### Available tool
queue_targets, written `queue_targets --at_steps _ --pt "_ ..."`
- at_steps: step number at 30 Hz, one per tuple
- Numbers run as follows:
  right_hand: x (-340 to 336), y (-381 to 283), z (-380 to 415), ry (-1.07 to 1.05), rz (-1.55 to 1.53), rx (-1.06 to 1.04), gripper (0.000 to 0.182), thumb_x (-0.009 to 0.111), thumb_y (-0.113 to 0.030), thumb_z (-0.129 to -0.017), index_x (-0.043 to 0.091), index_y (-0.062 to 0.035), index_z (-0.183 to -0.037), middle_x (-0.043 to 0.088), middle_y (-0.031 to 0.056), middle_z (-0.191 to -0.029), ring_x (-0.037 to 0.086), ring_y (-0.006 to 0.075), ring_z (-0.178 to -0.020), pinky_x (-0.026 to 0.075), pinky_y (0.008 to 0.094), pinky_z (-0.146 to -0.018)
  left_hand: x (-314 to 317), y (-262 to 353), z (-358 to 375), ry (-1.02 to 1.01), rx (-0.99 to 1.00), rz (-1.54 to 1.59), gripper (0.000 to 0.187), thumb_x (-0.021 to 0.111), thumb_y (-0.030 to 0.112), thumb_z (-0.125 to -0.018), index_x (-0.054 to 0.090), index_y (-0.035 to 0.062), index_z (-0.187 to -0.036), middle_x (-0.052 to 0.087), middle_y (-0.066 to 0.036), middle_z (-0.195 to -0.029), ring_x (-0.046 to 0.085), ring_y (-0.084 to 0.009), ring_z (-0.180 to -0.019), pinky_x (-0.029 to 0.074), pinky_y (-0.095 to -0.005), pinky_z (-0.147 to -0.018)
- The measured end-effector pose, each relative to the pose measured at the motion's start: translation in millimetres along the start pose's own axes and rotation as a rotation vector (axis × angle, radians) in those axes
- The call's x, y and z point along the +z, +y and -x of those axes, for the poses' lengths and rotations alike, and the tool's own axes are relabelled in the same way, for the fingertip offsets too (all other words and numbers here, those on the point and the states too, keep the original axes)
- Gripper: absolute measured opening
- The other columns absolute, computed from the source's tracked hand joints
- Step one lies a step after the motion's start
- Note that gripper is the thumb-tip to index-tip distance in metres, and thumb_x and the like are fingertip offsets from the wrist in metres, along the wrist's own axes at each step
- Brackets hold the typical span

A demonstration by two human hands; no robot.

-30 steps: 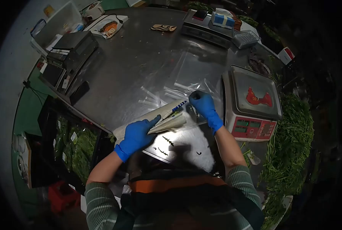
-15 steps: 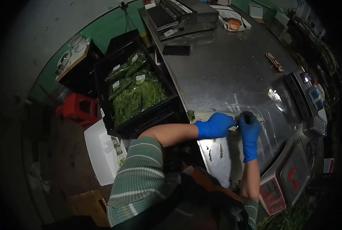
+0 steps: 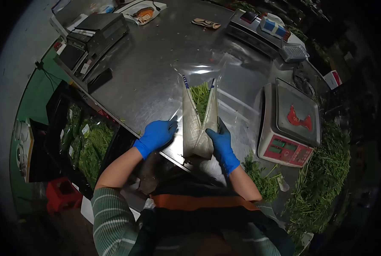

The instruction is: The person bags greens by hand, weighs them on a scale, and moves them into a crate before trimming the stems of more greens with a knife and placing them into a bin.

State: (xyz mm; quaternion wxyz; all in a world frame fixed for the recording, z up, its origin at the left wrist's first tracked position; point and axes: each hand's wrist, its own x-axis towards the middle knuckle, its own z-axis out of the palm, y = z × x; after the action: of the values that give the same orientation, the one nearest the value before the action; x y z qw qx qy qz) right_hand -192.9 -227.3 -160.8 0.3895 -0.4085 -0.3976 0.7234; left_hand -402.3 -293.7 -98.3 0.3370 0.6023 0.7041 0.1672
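My right hand point(image 3: 221, 147), in a blue glove, grips the lower right side of a pale folded wrapper point(image 3: 191, 134), thumb on its front and fingers behind. Leafy greens point(image 3: 201, 100) show in the V-shaped opening between its two blue-marked edges. Around and above the wrapper lies a clear plastic sheet or bag point(image 3: 203, 70) on the metal table. My left hand point(image 3: 158, 134), also gloved in blue, is just left of the wrapper and apart from it. Its fingers are pressed together at the edge of the clear plastic; what they hold is too small to tell.
A scale point(image 3: 290, 123) stands right, beside loose greens point(image 3: 322, 175). Bagged greens fill a black crate point(image 3: 126, 147) at left, near a red stool point(image 3: 64, 195). On the metal table point(image 3: 156, 64) are a phone point(image 3: 100, 80), a machine point(image 3: 103, 36) and another scale point(image 3: 254, 36).
The view has turned right, bringing the scale and loose greens further in. My hands have moved apart, and the wrapper with greens now shows between them, gripped by my right hand.
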Motion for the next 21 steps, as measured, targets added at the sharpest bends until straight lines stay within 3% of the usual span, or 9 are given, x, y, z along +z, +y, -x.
queue_targets --at_steps 2,4,6,8,10,13,16,19,21 --pt "-3.2 -5.4 1.3 0.007 0.133 -0.034 0.052 0.061 -0.006 -0.075 0.040 0.0031 -0.122 0.053 0.0131 -0.111 0.053 0.0178 -0.095 0.041 0.0283 -0.084 -4.2 9.1 4.1 0.037 -0.029 -0.504 0.042 0.040 0.036 -0.085 0.046 0.0133 -0.120 0.062 -0.013 -0.079 0.059 -0.0294 -0.065 0.046 -0.0373 -0.059" --pt "-7.2 -1.0 -4.1 0.063 0.195 -0.053 0.044 0.058 -0.011 -0.078 0.045 0.0038 -0.118 0.055 0.0132 -0.107 0.053 0.0170 -0.093 0.041 0.0275 -0.083 3.7 12.5 -5.4 0.092 0.017 -0.447 0.037 0.046 0.027 -0.081 0.050 0.0137 -0.116 0.061 -0.012 -0.093 0.059 -0.0301 -0.069 0.047 -0.0364 -0.062" --pt "-10.7 0.3 -8.1 0.155 0.253 -0.091 0.037 0.054 -0.019 -0.082 0.051 0.0050 -0.111 0.058 0.0133 -0.103 0.054 0.0160 -0.091 0.041 0.0260 -0.081 23.7 -7.9 -28.3 0.463 0.258 -0.337 0.038 0.049 0.014 -0.076 0.051 0.0131 -0.114 0.054 -0.012 -0.110 0.059 -0.0305 -0.074 0.047 -0.0370 -0.065" --pt "-16.0 -18.2 -10.4 0.222 0.187 -0.009 0.036 0.053 -0.021 -0.083 0.054 0.0059 -0.107 0.059 0.0132 -0.100 0.054 0.0160 -0.087 0.042 0.0252 -0.078 14.3 -13.5 -27.2 0.420 0.265 -0.327 0.041 0.049 0.009 -0.073 0.050 0.0126 -0.114 0.050 -0.011 -0.116 0.059 -0.0305 -0.077 0.047 -0.0370 -0.066" --pt "-22.3 -53.7 -12.4 0.217 0.458 -0.075 0.034 0.053 -0.019 -0.083 0.054 0.0065 -0.106 0.060 0.0126 -0.096 0.055 0.0154 -0.082 0.043 0.0256 -0.074 -13.8 12.4 -26.9 0.380 0.288 -0.320 0.045 0.049 0.004 -0.071 0.050 0.0122 -0.115 0.046 -0.011 -0.121 0.058 -0.0306 -0.080 0.047 -0.0371 -0.068" --pt "-29.8 -108.9 -16.8 -0.005 0.201 -0.233 0.031 0.052 -0.018 -0.082 0.057 0.0078 -0.098 0.061 0.0102 -0.087 0.055 0.0140 -0.075 0.044 0.0255 -0.067 -62.5 67.4 -27.5 0.411 0.312 -0.343 0.044 0.050 0.003 -0.069 0.052 0.0127 -0.112 0.047 -0.009 -0.121 0.058 -0.0306 -0.082 0.048 -0.0366 -0.069" --pt "-9.4 -177.7 -7.4 -0.061 0.413 -0.306 0.026 0.050 -0.015 -0.082 0.058 0.0079 -0.092 0.061 0.0103 -0.081 0.057 0.0142 -0.068 0.046 0.0258 -0.059 -92.8 88.6 -35.6 0.501 0.427 -0.349 0.058 0.045 -0.005 -0.064 0.049 0.0159 -0.118 0.043 -0.006 -0.125 0.058 -0.0266 -0.075 0.047 -0.0322 -0.064" --pt "10.0 -233.3 1.9 -0.087 0.614 -0.073 0.023 0.049 -0.014 -0.083 0.058 0.0066 -0.088 0.059 0.0106 -0.073 0.058 0.0144 -0.056 0.047 0.0253 -0.047 -127.4 121.0 -25.6 0.425 0.517 -0.220 0.057 0.042 -0.006 -0.065 0.048 0.0119 -0.120 0.047 -0.007 -0.123 0.059 -0.0204 -0.064 0.047 -0.0291 -0.058" --pt "20.4 -231.3 4.9 -0.067 0.556 -0.103 0.022 0.049 -0.015 -0.083 0.058 0.0052 -0.086 0.058 0.0110 -0.066 0.056 0.0145 -0.046 0.046 0.0238 -0.041 -141.4 140.4 -19.7 0.098 -0.033 0.299 0.055 0.040 -0.004 -0.066 0.050 0.0118 -0.118 0.058 -0.015 -0.104 0.063 -0.0211 -0.065 0.049 -0.0295 -0.061"
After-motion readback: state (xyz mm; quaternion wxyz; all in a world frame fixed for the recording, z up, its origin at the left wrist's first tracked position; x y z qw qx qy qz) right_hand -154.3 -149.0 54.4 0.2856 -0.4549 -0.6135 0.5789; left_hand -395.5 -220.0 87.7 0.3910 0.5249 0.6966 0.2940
